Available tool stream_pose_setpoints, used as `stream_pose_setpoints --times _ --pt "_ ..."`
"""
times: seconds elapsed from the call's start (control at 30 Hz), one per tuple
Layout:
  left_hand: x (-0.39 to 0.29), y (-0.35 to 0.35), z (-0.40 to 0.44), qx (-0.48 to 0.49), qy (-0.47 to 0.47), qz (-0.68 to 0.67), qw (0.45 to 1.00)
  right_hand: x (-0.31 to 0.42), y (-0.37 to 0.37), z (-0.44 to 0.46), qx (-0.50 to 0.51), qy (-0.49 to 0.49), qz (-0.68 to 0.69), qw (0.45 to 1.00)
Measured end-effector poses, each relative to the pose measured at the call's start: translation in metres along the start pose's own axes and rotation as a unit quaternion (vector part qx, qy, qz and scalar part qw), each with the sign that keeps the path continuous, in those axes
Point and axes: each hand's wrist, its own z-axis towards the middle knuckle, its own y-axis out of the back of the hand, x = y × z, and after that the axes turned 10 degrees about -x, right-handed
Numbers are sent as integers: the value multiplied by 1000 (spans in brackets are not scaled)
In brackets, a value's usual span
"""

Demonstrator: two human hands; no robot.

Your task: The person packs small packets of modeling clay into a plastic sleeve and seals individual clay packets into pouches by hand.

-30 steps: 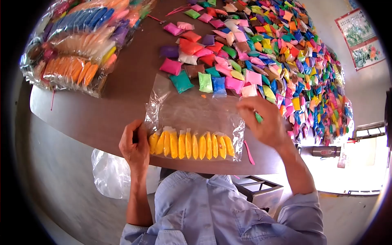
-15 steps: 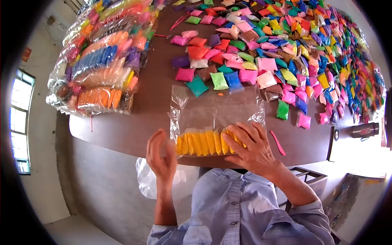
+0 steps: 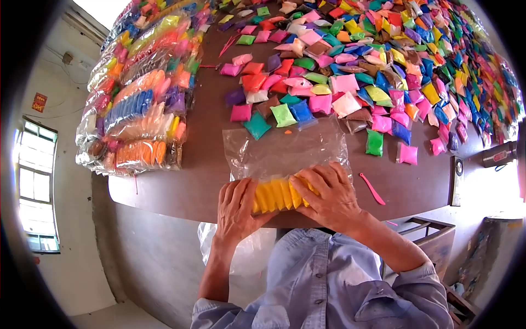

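A row of small yellow packets [image 3: 273, 196] lies inside a large clear plastic bag [image 3: 285, 151] at the table's near edge. My left hand [image 3: 236, 208] is closed round the row's left end, fingers over the top and thumb along the near side. My right hand [image 3: 330, 197] grips the right end, its fingers curled over the packets and hiding several of them. The upper part of the bag spreads flat and unfilled beyond my hands. A tiny orange scrap [image 3: 288, 131] shows near the bag's far edge.
A big heap of small coloured packets [image 3: 345, 82] covers the table's far and right side. Filled clear bags [image 3: 131, 104] are stacked at the left. A pink plastic tool [image 3: 372, 189] lies right of my right hand. A clear plastic bag [image 3: 252, 249] hangs below the table edge.
My left hand has come in from beside the bag and closed on the left end of the yellow row. The row is now squeezed shorter between both hands. The view has shifted slightly.
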Motion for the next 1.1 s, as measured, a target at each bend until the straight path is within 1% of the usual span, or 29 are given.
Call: stream_pose_setpoints --times 0.07,0.13,0.17,0.23,0.37,0.53,0.67,0.73,0.83,0.93,1.07,1.1 --pt "-4 4 6 9 3 11 1000 1 0 2 -2 -1 -2 1000" --pt "-6 6 10 -21 -32 22 999 0 -3 2 -2 6 17 1000" --pt "-4 2 9 -21 -33 22 999 -1 -4 1 -3 7 17 1000" --pt "2 -8 6 -20 -44 -18 999 -1 -5 0 10 9 28 1000" --pt "5 -12 10 -37 -51 -36 997 -4 -9 0 19 24 14 999" --pt "5 -7 12 -1 -13 -36 999 -7 -9 5 23 29 25 999" --pt "2 -3 8 4 -10 -39 999 -5 -6 1 27 32 17 999" --pt "2 -1 2 9 -24 -43 999 -1 -5 -7 69 11 32 997" --pt "-6 7 -5 35 -12 -45 998 7 1 -14 81 8 28 996" --pt "-15 18 -6 53 -2 -47 998 11 2 -20 60 24 29 997" --pt "-16 26 -8 55 9 -66 996 13 2 -22 61 35 17 997" --pt "-14 27 -8 55 37 -93 993 12 2 -22 68 36 16 997"
